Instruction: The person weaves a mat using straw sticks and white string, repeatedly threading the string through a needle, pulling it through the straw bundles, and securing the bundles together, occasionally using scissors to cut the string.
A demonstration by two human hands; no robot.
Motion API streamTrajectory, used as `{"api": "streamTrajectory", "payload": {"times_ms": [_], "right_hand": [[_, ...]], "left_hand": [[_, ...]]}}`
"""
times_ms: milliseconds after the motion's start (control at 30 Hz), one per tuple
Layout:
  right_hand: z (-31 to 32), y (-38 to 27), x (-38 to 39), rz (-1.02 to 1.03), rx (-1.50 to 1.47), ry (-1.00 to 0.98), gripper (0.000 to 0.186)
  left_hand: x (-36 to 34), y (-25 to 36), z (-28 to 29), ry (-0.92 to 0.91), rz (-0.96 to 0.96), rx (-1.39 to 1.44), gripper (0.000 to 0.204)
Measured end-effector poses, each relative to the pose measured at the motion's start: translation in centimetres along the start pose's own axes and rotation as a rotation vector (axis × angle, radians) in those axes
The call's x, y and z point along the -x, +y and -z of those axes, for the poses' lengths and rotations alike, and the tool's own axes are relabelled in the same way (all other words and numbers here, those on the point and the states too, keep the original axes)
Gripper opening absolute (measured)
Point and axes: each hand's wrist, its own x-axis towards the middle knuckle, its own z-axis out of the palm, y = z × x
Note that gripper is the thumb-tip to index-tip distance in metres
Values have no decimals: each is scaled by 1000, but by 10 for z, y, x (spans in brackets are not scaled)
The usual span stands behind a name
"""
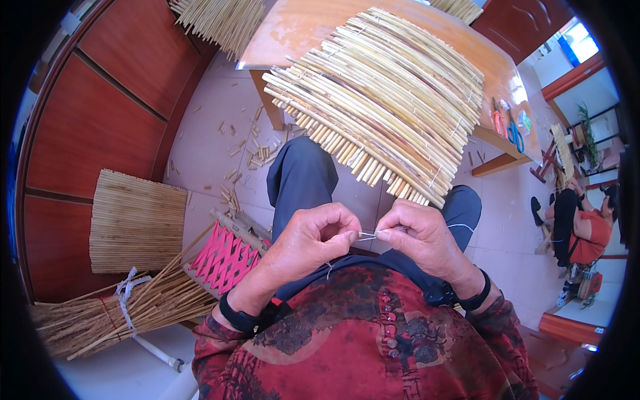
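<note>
Above my lap, my left hand (317, 237) and my right hand (417, 237) each pinch a thin white string (367, 235), which runs between their fingertips. Some string also lies over my right knee (460, 203). Beyond the hands, a curved mat of pale reed sticks (373, 113), bound with thin cords, rests on the wooden table (277, 30) and reaches over its near edge toward my knees. Its front shows rows of short stick ends.
Red-handled pliers (499, 120) and blue scissors (515, 137) lie at the table's right. Left are a reed panel (137, 220), cabinets (87, 140), a bundle of stalks (107, 313) and pink lacing on a frame (220, 257). Scraps litter the floor. A seated co-worker (587, 233) is far right.
</note>
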Motion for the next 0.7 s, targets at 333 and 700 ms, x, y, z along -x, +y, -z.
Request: {"api": "streamTrajectory", "payload": {"times_ms": [333,700], "right_hand": [[6,5,4,-8,-28,46,5],[26,13,18,-4,47,124,7]], "left_hand": [[-11,6,-7,-82,76,31,8],[-37,9,-31,15,12,-94,6]]}}
